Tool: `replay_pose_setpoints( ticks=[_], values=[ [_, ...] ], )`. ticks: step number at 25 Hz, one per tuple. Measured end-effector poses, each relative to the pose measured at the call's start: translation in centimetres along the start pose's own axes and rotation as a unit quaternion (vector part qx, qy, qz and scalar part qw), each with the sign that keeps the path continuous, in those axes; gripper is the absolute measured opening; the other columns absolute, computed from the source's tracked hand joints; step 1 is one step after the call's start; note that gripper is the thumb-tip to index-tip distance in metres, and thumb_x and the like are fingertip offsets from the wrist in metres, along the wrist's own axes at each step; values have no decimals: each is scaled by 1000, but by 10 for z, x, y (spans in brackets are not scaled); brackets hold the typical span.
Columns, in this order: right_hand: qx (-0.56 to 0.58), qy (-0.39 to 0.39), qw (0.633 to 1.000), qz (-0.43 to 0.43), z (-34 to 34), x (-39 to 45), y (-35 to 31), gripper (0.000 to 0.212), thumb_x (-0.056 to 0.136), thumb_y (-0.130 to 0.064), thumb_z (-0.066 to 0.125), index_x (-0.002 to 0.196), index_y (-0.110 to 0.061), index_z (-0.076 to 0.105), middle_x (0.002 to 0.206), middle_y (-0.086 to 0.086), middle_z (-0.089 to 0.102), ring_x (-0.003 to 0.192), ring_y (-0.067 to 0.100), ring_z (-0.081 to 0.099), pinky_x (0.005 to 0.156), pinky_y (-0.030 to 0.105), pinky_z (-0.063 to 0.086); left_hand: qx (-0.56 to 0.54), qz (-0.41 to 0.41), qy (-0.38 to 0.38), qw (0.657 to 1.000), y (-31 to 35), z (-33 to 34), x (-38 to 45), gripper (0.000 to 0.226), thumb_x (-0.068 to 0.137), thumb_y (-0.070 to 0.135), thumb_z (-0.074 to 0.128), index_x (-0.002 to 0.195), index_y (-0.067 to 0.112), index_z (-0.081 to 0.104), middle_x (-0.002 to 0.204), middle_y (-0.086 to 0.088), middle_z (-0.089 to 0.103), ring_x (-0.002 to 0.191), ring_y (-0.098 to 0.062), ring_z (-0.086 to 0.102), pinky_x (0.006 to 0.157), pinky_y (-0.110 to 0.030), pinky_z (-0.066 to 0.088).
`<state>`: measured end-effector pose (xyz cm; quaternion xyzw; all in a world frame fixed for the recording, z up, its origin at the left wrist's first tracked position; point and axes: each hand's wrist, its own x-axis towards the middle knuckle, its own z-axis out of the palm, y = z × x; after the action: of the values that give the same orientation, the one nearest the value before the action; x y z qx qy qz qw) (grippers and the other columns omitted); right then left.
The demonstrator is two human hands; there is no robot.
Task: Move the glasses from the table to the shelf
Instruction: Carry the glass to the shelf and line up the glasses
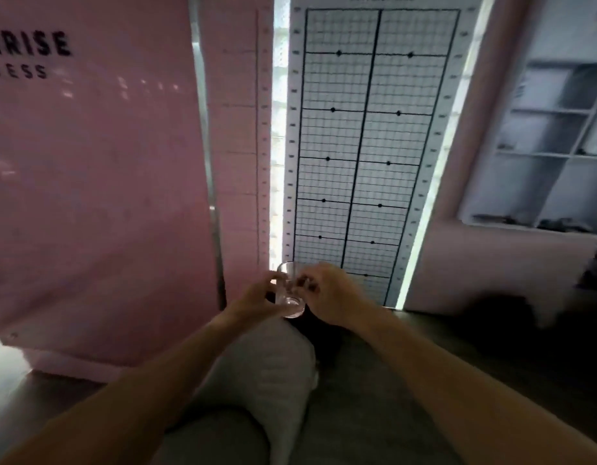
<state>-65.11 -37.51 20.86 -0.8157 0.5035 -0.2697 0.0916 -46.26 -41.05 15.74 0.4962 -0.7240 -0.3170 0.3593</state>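
Note:
A clear drinking glass [289, 290] is held in front of me, low in the middle of the head view, between both hands. My left hand [257, 298] grips its left side and my right hand [327, 295] holds its right side near the rim. The glass is upright and looks empty. A white shelf unit [555, 146] with open compartments stands at the far right, blurred. No table is in view.
A pink banner with black lettering [89, 162] hangs at the left. A white grid chart [361, 146] stands straight ahead. My grey-trousered knee [263, 380] is raised below the hands. Dark floor [408, 380] spreads to the right, with a dark blurred shape [512, 313] beyond.

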Motion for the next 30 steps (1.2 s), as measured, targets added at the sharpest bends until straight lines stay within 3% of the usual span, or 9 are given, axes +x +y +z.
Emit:
replay_pose_setpoints(
  ticks=[2, 4, 6, 9, 13, 16, 21, 25, 30],
  values=[
    [-12, 36, 998, 51, -47, -39, 46, 6, 87, -36, 65, 92, -32, 64, 91, -10, 57, 77, 4, 55, 70, 28, 49, -5, 50, -42, 998, 40, 62, 26, 50, 69, 28, 88, 107, 40, 58, 101, 10, 69, 97, -13, 69, 82, -33, 57],
    [-33, 69, 992, 97, -88, -73, 86, 5, 86, -39, 65, 88, -36, 62, 91, -10, 58, 76, 6, 56, 70, 29, 50, 8, 97, -93, 991, 80, 118, 47, 52, 69, 40, 86, 113, 36, 58, 106, 10, 69, 99, -8, 66, 84, -31, 54],
    [-51, 98, 983, 145, -122, -103, 122, 6, 85, -38, 68, 87, -34, 63, 91, -9, 59, 77, 8, 57, 69, 27, 48, -3, 128, -127, 984, 115, 170, 68, 60, 68, 47, 84, 119, 30, 57, 109, 9, 68, 100, -8, 65, 80, -26, 51],
    [-64, 116, 969, 207, -161, -133, 162, 8, 87, -37, 68, 90, -30, 65, 96, -5, 61, 81, 10, 59, 74, 31, 53, -9, 160, -158, 974, 152, 231, 94, 61, 65, 52, 84, 117, 36, 55, 103, 19, 63, 96, -2, 62, 72, -16, 44],
    [-87, 133, 952, 262, -201, -153, 220, 12, 90, -34, 65, 98, -25, 67, 99, -1, 63, 85, 15, 61, 79, 34, 54, -17, 192, -193, 962, 186, 303, 141, 63, 63, 49, 88, 116, 44, 54, 97, 26, 60, 87, 16, 57, 64, -4, 41],
    [-88, 142, 946, 278, -222, -145, 268, 14, 91, -31, 66, 102, -23, 68, 102, -2, 65, 84, 11, 61, 80, 31, 55, -30, 204, -218, 954, 200, 345, 187, 65, 62, 50, 87, 118, 43, 53, 101, 21, 61, 93, 8, 58, 70, -10, 39],
    [-95, 170, 932, 307, -260, -97, 365, 11, 89, -37, 66, 98, -30, 66, 100, -4, 64, 83, 13, 61, 80, 38, 56, -40, 220, -249, 942, 224, 400, 301, 71, 58, 51, 89, 118, 44, 51, 101, 14, 66, 98, -3, 62, 75, -15, 41],
    [-100, 200, 918, 326, -295, -59, 431, 10, 88, -40, 66, 95, -33, 65, 99, -5, 62, 81, 12, 60, 76, 32, 53, -64, 225, -255, 938, 254, 433, 383, 75, 50, 58, 88, 114, 49, 50, 100, 12, 69, 97, 1, 63, 80, -25, 48],
    [-113, 223, 912, 326, -342, -24, 504, 12, 89, -37, 66, 98, -29, 67, 101, -2, 64, 78, 13, 58, 71, 27, 47, -88, 250, -257, 929, 293, 474, 466, 77, 50, 53, 91, 115, 41, 51, 105, 5, 67, 99, -11, 65, 83, -40, 57]
  ],
)
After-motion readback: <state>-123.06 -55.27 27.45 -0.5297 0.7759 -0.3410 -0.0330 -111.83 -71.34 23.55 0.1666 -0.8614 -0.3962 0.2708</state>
